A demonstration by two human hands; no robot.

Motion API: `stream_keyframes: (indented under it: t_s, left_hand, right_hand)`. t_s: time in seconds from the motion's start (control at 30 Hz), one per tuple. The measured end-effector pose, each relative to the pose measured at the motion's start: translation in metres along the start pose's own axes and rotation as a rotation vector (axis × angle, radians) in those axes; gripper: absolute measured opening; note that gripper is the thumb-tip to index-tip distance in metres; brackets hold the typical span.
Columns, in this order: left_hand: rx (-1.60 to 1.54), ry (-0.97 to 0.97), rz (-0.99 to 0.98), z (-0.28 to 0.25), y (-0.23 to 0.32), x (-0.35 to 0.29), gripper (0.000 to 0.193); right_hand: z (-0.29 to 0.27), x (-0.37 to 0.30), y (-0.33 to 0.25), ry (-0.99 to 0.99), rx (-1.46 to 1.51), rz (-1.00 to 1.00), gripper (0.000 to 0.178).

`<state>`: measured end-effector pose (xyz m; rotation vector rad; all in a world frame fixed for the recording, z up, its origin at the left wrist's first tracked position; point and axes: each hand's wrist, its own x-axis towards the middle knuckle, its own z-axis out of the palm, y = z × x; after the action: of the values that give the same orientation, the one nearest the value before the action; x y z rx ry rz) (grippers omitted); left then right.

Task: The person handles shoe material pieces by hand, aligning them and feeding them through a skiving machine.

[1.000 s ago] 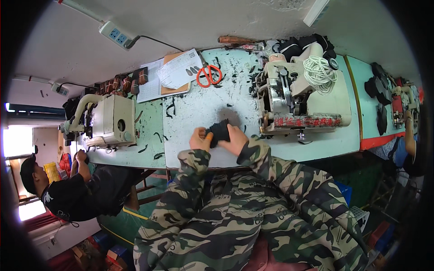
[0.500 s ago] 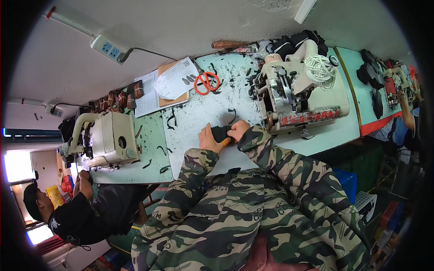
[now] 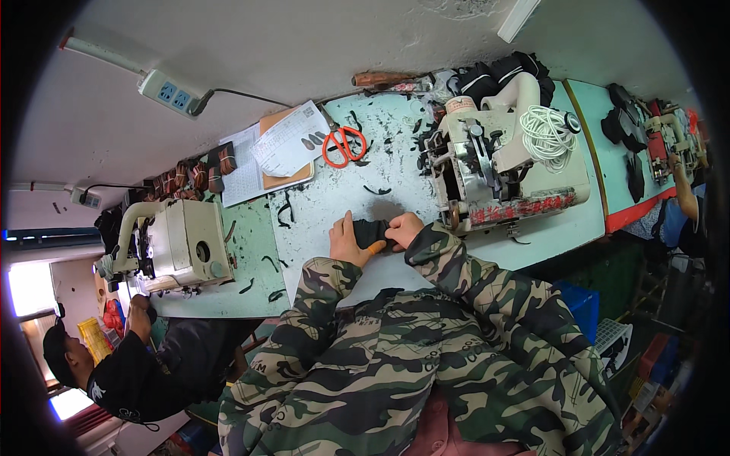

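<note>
A small dark stack of fabric pieces point(image 3: 370, 232) lies near the front of the pale table, between my two hands. My left hand point(image 3: 347, 242) is at its left side, fingers on the cloth and an orange cover on the thumb. The fingers of my right hand point(image 3: 403, 230) pinch its right edge. Just beyond the stack lies a black fabric scrap point(image 3: 376, 191). Farther off, orange-handled scissors point(image 3: 344, 147) rest beside papers point(image 3: 289, 140).
A sewing machine point(image 3: 487, 163) with a coil of white cord point(image 3: 547, 137) stands to my right. Another sewing machine point(image 3: 179, 247) is at the left, where a co-worker point(image 3: 144, 365) in black sits. Tied dark bundles point(image 3: 194, 177) line the wall. Scraps litter the table point(image 3: 319, 216).
My head view has shifted slightly. The dark stack now lies flatter between my hands. The curved scrap beyond it has moved left and turned.
</note>
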<state>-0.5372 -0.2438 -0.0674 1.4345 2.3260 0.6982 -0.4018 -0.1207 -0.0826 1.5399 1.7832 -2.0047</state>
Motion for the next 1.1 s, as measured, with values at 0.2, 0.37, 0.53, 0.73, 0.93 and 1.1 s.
stream_keyframes:
  t_s: [0.2,0.37,0.53,0.73,0.93,1.1]
  left_hand:
    - [0.168,-0.145,-0.122,-0.020,0.010,0.002,0.101]
    - [0.093,-0.187,-0.135,-0.020,0.009,0.007,0.102]
    - [0.032,-0.114,-0.216,-0.027,-0.008,0.008,0.093]
    - [-0.053,-0.040,-0.418,-0.052,-0.044,0.017,0.089]
    - [0.014,-0.014,-0.235,-0.023,-0.024,0.010,0.088]
    - [-0.018,-0.088,-0.146,-0.031,-0.035,0.009,0.094]
  right_hand:
    - [0.007,-0.005,0.002,-0.080,0.016,0.027,0.019]
    - [0.016,-0.007,0.002,0.031,-0.180,-0.158,0.019]
    - [0.007,-0.005,-0.003,0.144,-0.339,-0.387,0.020]
    - [-0.012,0.013,-0.035,0.374,-0.630,-0.461,0.029]
    - [0.031,0.007,-0.040,-0.008,-0.574,-0.451,0.037]
    - [0.042,0.011,-0.030,-0.032,-0.323,-0.311,0.043]
